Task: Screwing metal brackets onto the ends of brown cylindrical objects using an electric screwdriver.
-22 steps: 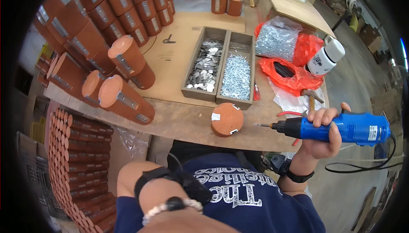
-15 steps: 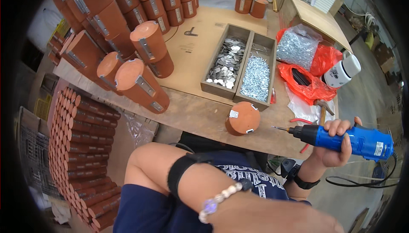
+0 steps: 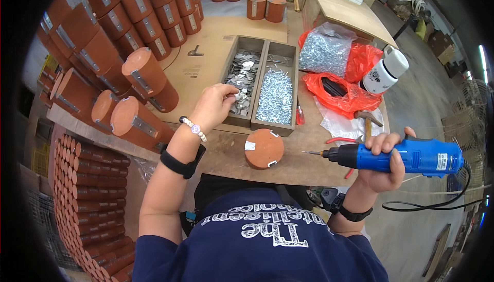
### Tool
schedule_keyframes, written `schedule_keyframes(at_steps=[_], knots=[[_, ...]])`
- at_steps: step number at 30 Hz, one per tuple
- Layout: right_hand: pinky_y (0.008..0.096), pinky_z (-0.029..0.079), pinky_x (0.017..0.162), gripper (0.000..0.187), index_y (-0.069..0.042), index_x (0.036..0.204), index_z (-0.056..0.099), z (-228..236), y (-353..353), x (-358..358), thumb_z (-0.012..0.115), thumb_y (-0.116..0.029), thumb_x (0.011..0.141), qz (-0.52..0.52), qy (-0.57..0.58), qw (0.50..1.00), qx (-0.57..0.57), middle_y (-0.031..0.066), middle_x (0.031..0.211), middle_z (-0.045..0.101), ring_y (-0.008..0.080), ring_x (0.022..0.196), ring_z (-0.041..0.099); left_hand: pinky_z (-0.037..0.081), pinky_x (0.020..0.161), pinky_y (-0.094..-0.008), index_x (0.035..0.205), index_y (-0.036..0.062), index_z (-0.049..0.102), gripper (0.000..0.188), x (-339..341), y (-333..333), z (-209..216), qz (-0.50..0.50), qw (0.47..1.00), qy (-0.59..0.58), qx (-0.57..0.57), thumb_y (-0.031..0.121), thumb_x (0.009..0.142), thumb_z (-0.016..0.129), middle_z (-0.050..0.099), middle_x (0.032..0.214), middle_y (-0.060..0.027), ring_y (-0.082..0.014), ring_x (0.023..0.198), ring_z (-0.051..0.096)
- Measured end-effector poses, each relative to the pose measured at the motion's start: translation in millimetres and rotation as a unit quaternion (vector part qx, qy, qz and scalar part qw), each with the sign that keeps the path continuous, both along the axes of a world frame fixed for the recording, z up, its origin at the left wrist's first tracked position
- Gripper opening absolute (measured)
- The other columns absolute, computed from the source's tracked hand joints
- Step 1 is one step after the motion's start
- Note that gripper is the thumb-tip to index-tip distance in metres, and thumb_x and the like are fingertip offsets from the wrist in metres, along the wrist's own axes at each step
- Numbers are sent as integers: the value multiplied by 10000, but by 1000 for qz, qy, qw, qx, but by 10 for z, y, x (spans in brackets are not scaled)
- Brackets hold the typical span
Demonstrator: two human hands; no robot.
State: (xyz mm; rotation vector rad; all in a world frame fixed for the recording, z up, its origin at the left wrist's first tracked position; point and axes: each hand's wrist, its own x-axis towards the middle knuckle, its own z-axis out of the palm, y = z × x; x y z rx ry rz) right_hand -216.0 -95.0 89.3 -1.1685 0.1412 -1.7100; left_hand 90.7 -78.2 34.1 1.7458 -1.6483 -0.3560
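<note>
Right of the double tray [image 3: 272, 127], the right hand [image 3: 385, 161] is gripping a blue power screwdriver [image 3: 422, 156]; its cord [image 3: 469, 176], snagging, could jerk it. Before the tray, a terracotta cylinder [image 3: 264, 149] is standing unheld, risking a knock. Over the tray's metal plates [image 3: 244, 76], the left hand [image 3: 216, 101] is bunching its fingertips; whether they're pinching one, I cannot tell.

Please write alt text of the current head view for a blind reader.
A person's right hand holds a blue and black power screwdriver; the left hand is at a grey tray of flat metal pieces. Between the hands, a reddish-brown cylinder stands on a wooden table, with similar cylinders stacked at left.
</note>
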Motion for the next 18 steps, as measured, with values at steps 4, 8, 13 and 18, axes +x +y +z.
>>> schedule_keyframes(at_steps=[4,8,13,18], knots=[[352,434,582,532,-3,1186,270,16,8,20,486,-102,710,3,0,1000,1,107,736,489,196,599,495,442,667,-325,893,18,598,188,10,-235,-230,15,999,-43,10,56,709,578,571,808,-144,-259,728,557],[356,433,587,534,-1,1185,268,8,28,-6,485,-100,707,-1,0,1000,-1,107,736,487,199,603,497,423,735,-380,864,75,631,202,7,-329,-265,29,983,-168,67,127,668,631,558,864,-129,-291,844,538],[357,432,590,531,0,1188,268,21,13,-15,476,-96,709,-5,1,1000,4,108,739,488,201,604,496,418,702,-365,812,86,621,170,55,-335,-311,9,963,-264,61,142,653,640,549,829,-89,-272,834,529],[364,435,604,522,7,1194,261,25,6,-9,452,-89,718,3,6,1000,-12,115,746,485,206,611,497,417,691,-376,798,83,607,157,50,-398,-322,-1,958,-276,76,142,656,638,554,813,-86,-274,813,536]])
